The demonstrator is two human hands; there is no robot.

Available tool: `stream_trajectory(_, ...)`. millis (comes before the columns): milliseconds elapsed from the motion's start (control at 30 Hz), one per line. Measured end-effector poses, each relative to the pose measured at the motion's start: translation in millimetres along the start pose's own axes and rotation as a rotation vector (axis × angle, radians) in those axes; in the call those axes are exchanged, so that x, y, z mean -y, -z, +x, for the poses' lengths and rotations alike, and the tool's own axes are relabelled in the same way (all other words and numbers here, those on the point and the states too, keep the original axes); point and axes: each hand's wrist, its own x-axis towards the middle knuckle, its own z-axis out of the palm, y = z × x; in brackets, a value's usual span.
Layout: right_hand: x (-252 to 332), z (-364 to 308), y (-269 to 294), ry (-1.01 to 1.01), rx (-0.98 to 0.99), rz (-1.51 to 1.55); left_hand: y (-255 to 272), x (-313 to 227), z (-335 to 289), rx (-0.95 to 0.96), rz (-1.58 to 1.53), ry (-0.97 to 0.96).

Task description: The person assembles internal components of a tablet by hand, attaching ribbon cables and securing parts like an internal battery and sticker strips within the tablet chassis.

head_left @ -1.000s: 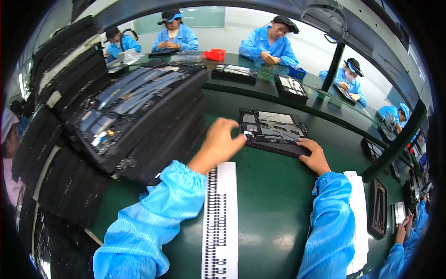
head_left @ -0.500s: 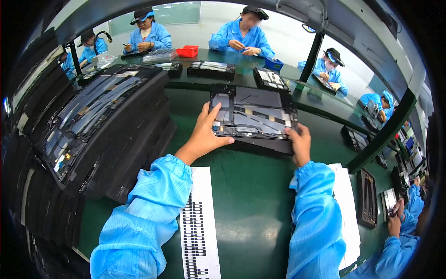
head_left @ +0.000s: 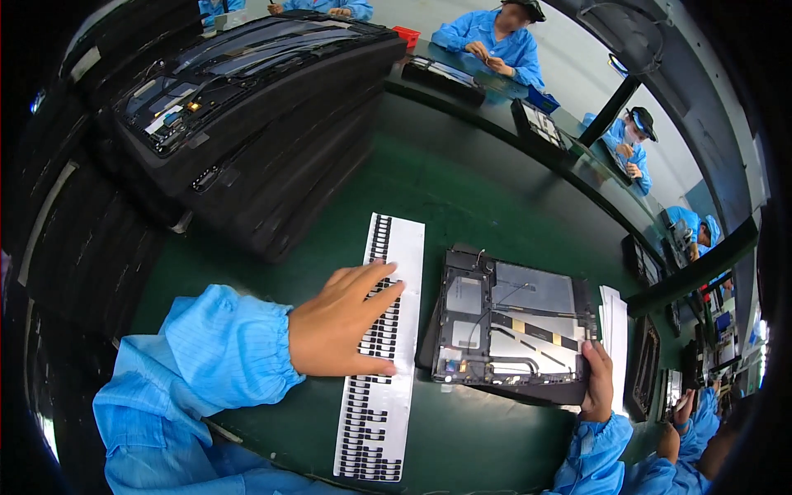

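An opened tablet chassis (head_left: 516,326), its inner parts showing, lies in a black foam tray (head_left: 429,334) on the green table. My right hand (head_left: 600,381) grips the near right corner of the chassis, thumb on top, the other fingers partly hidden. To its left, a white sheet with rows of small black stickers (head_left: 410,289) lies lengthwise on the table. Over this sheet my left hand (head_left: 342,323) is spread open with nothing in it; whether its fingertips touch the paper I cannot tell.
A tall stack of black foam trays (head_left: 280,190), with opened tablets in them, rises at the left. White papers (head_left: 613,330) lie right of the chassis, beside another black tray (head_left: 643,371). Co-workers in blue sit across the bench and at the right. A raised shelf (head_left: 495,132) runs behind.
The tablet and tray have come nearer and rest closer to the sticker sheet. My left hand has let go of the tablet and moved over the sheet. The whole view has turned.
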Motion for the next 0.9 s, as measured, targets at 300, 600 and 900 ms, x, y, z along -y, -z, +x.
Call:
stream_trajectory(300, 28.7, -15.2, -109.5, 0.927, -0.009, -1.029, -8.2, 8.5, -3.4, -0.114, 0.087, -0.085)
stream_trajectory(600, -7.9, -11.3, -234.9, 1.031, 0.244, -1.128, -1.3, 24.1, 0.0, -0.163, 0.154, -0.126)
stream_trajectory(900, -15.7, -5.4, -245.0, 1.058, 0.159, -1.09, 5.6, 24.9, -1.4, -0.118, 0.186, -0.091)
